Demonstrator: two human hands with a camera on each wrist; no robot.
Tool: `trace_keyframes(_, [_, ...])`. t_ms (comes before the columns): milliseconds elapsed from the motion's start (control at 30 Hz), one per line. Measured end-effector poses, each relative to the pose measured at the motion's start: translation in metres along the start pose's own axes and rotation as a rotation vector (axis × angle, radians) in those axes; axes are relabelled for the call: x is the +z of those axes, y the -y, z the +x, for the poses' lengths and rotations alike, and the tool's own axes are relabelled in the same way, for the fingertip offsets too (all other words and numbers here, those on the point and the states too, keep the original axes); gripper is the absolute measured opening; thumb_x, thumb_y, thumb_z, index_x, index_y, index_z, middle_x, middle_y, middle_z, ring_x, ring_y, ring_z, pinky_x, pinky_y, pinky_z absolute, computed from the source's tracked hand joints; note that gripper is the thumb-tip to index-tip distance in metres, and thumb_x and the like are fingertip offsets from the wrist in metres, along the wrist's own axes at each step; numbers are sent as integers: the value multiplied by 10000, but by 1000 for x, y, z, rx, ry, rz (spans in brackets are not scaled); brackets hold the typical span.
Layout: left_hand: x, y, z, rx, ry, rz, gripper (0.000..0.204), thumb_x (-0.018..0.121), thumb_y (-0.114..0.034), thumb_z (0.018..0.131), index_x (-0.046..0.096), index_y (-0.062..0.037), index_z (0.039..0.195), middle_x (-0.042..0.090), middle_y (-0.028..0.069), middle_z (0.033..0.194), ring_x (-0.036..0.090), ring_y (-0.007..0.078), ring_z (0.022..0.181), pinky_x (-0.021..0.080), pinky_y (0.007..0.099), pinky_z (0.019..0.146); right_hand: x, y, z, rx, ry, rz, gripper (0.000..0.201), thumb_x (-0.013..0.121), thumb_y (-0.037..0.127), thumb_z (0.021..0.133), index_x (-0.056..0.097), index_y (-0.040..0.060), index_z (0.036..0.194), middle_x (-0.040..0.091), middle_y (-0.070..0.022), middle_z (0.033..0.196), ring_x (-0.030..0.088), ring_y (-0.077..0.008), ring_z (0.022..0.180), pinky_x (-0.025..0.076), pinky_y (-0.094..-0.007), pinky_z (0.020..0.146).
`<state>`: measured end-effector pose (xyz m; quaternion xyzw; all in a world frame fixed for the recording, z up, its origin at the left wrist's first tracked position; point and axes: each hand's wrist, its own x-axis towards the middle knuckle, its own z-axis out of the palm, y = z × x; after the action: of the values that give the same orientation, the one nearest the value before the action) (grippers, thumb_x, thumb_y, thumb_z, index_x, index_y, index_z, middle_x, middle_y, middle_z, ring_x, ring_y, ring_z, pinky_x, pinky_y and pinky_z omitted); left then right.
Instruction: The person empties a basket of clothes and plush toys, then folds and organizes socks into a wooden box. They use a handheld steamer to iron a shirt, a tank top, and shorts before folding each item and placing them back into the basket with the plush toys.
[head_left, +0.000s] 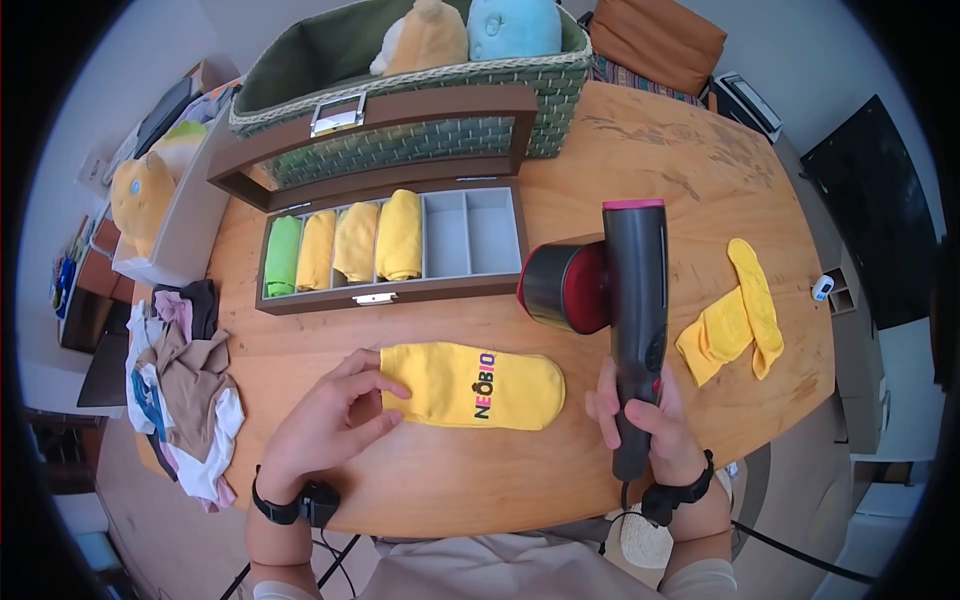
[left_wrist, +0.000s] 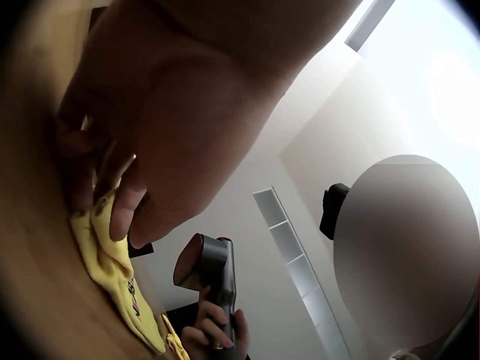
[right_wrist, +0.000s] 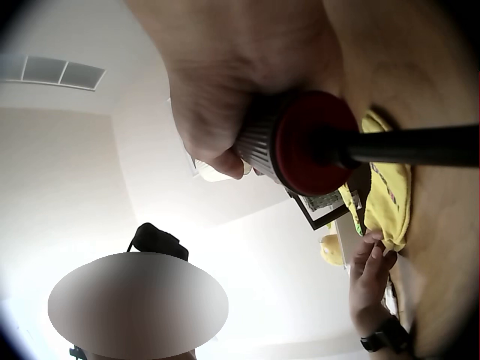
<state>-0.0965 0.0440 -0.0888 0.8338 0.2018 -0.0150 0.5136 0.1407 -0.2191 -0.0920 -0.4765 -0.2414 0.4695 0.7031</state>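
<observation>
A yellow sock (head_left: 440,388) with "NEOBIO" lettering lies sideways on the table in front of the person. At its open end, the left hand (head_left: 345,405) pinches the cuff; the left wrist view shows the fingers (left_wrist: 127,202) around the raised edge of the sock (left_wrist: 112,255). The right hand (head_left: 650,415) grips the dark handle of a handheld garment steamer (head_left: 638,300), held upright right of the sock. Its black and red head (head_left: 565,285) points left toward the box. In the right wrist view the handle's red base (right_wrist: 315,142) and cord show.
A brown lidded box (head_left: 390,297) stands open behind the sock, with green and yellow rolled socks in its compartments. Another yellow sock pair (head_left: 735,320) lies at right. Crumpled clothes (head_left: 190,370) lie at left. A green woven basket (head_left: 560,110) with plush toys stands behind.
</observation>
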Motion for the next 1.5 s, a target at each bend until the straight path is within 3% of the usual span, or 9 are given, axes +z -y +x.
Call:
trace_keyframes(200, [10,-3,2,90,-441,332,361,812,12,756,663,-56,1078,553,63,1136,564,107,925,463,239,721,1,0,-1,-5,3,2,598,754,362,878,438,110,1319,519,-31,827,543,-124,548,391,-310,702])
trace_keyframes(300, [-6,-4,-5,-262,-33,145,477,826,-6,746,633,-69,1177,575,87,1143,563,159,987,476,272,826,0,-1,-1,-13,6,6,610,754,361,878,437,108,1333,516,-28,826,543,-122,546,386,-309,697])
trace_keyframes(400, [-1,-12,-3,-193,119,124,572,829,-45,756,595,-75,1277,599,104,1131,567,230,1061,474,333,923,-1,-2,-1,-1,16,10,621,757,356,875,439,101,1343,518,-27,829,544,-123,545,387,-311,699])
trace_keyframes(500, [7,-12,-6,131,-100,240,597,824,-90,778,581,-69,1323,580,131,1233,556,303,1128,461,381,993,0,-1,0,23,23,-10,629,763,347,868,443,90,1344,531,-31,835,549,-126,554,397,-311,702])
trace_keyframes(700, [9,-5,-4,170,-218,299,569,786,-150,848,550,-81,1361,469,169,1405,492,357,1254,450,416,1043,3,-1,-1,85,47,-69,661,793,339,834,448,68,1329,560,-43,824,562,-134,584,416,-287,674])
trace_keyframes(1067, [12,-2,-8,216,-63,274,517,782,-119,823,606,-38,1302,534,144,1316,490,326,1223,418,400,1060,12,8,-6,334,153,-92,737,832,202,773,435,34,1371,593,-87,881,601,-141,645,491,-274,612])
trace_keyframes(1133, [13,-5,-8,208,-60,282,522,783,-132,828,599,-34,1306,545,137,1304,502,327,1206,426,400,1051,8,4,-5,396,303,-117,815,752,49,857,300,57,1535,579,-55,1016,587,-109,757,517,-267,633])
trace_keyframes(1333, [12,-5,-8,101,-201,216,497,750,-183,866,582,-42,1313,541,161,1320,539,362,1190,460,413,1040,7,-7,1,437,375,-319,775,742,76,884,307,59,1524,577,-45,995,593,-101,744,516,-260,624])
trace_keyframes(1500, [10,9,-3,271,-269,390,418,749,-186,877,629,-88,1265,564,158,1302,572,334,1164,491,400,981,13,7,1,514,381,-507,663,719,104,920,350,48,1468,567,-20,952,595,-89,787,510,-256,585])
